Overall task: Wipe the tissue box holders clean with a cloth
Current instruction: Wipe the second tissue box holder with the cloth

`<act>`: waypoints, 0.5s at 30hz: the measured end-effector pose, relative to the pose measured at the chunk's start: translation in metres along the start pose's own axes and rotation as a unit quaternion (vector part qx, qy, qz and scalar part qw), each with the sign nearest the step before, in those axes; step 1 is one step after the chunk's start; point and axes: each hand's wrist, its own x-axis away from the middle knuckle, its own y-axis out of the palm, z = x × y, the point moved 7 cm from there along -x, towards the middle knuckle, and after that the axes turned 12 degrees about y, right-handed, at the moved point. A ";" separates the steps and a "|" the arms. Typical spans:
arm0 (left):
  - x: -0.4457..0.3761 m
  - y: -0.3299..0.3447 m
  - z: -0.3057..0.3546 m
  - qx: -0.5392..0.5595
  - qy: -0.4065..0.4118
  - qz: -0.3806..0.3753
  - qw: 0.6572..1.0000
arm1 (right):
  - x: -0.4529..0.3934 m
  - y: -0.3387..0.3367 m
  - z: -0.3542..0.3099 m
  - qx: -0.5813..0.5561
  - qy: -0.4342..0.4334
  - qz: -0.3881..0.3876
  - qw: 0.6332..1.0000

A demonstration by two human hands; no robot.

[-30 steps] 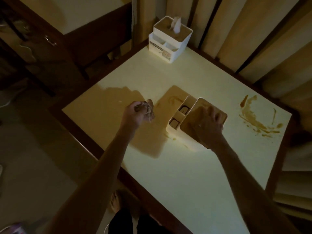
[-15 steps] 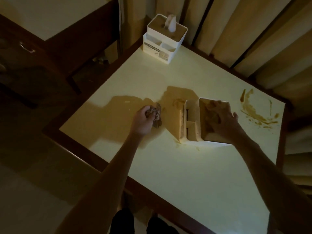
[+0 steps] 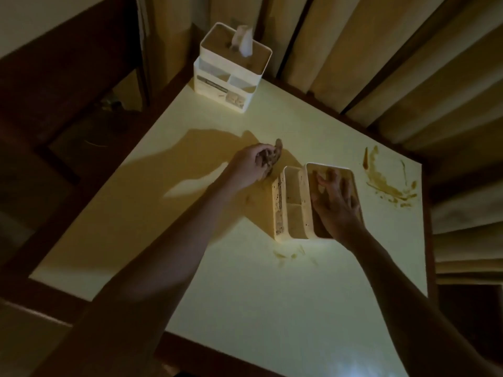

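A white tissue box holder (image 3: 292, 202) with side compartments and brown spatter stands mid-table. My right hand (image 3: 336, 202) lies flat on its wooden lid, fingers spread. My left hand (image 3: 251, 165) grips a crumpled brownish cloth (image 3: 275, 156) just left of and behind the holder, apart from it. A second white holder (image 3: 231, 74), with a tissue sticking out of its top, stands at the table's far corner.
The pale table (image 3: 245, 295) has a dark wooden rim. Brown smears (image 3: 386, 180) mark its right side, and small smudges (image 3: 291, 254) lie in front of the near holder. Curtains (image 3: 381, 50) hang behind; dark furniture (image 3: 68, 77) stands at left.
The near holder has been turned so its compartments face left. My right hand shifted from gripping its far edge to lying flat on the lid. My left hand stays beside it with the cloth.
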 end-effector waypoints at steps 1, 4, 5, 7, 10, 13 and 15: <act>-0.009 0.005 -0.002 -0.006 0.003 -0.013 1.000 | 0.002 0.001 -0.004 0.008 0.002 -0.009 1.000; -0.026 0.031 -0.005 -0.015 0.024 -0.083 0.996 | 0.003 -0.002 -0.007 -0.012 0.006 -0.017 1.000; -0.027 0.039 -0.005 -0.022 0.030 -0.109 0.993 | 0.004 -0.004 -0.009 -0.033 0.024 -0.023 0.999; -0.023 0.046 -0.009 -0.040 0.036 -0.131 0.990 | 0.005 -0.003 -0.011 -0.031 0.011 -0.019 0.999; -0.001 0.036 -0.014 -0.054 0.029 -0.093 0.994 | 0.001 -0.002 -0.010 -0.033 0.014 -0.018 0.999; 0.054 0.034 -0.003 0.067 -0.019 -0.037 0.997 | 0.001 -0.005 -0.008 -0.047 0.032 -0.035 0.998; 0.097 0.047 0.005 0.134 -0.084 0.003 0.988 | 0.002 -0.006 -0.011 -0.019 0.016 -0.038 0.999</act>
